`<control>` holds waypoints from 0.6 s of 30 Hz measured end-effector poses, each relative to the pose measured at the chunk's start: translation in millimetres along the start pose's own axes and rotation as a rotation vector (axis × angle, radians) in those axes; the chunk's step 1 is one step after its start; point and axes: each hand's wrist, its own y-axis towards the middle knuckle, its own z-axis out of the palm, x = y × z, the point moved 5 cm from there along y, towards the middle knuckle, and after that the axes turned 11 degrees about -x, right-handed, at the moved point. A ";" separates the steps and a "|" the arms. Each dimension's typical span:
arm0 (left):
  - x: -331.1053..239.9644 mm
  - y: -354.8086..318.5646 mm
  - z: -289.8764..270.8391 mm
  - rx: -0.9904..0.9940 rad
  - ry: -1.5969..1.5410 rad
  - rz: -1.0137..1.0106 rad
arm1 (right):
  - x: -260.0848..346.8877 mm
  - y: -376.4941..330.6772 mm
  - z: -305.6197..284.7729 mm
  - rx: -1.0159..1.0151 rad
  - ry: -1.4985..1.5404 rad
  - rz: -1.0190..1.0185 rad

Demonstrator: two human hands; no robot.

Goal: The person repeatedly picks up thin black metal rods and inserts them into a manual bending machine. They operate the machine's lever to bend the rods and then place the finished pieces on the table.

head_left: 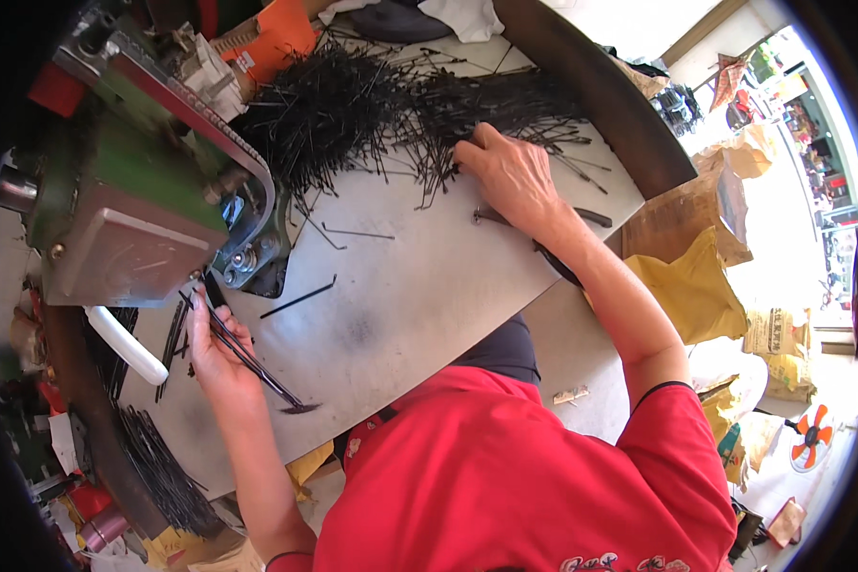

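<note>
My left hand [221,348] is closed around several thin black metal rods [250,360], beside the lower front of a green machine [129,224]. The rods slant from the machine's working end down past my palm toward the table's near edge. My right hand [515,181] reaches across the metal table [381,300] to the near edge of a large tangled pile of black rods [329,110]. Its fingers are bent and pinched together at the rods; what is between the fingertips is hidden. One loose bent rod [298,296] lies between my hands.
Under my right wrist lies a dark curved tool [593,217]. A raised brown rim [629,105] borders the table. More rods [162,472] lie at the left by a white handle-like bar [127,345]. Yellow sacks [691,291] and an orange-bladed fan [811,435] stand to the right.
</note>
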 end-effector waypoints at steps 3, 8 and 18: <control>-0.3 -1.9 -4.1 -0.019 -0.041 -0.028 | -1.7 -4.2 -8.1 -0.179 0.072 0.028; 5.8 -4.6 -4.4 0.006 -0.074 -0.114 | 41.0 4.9 -37.2 -0.635 0.120 -0.299; 12.8 -20.9 24.6 0.133 0.117 0.063 | 187.8 8.4 -24.4 0.003 0.381 -0.262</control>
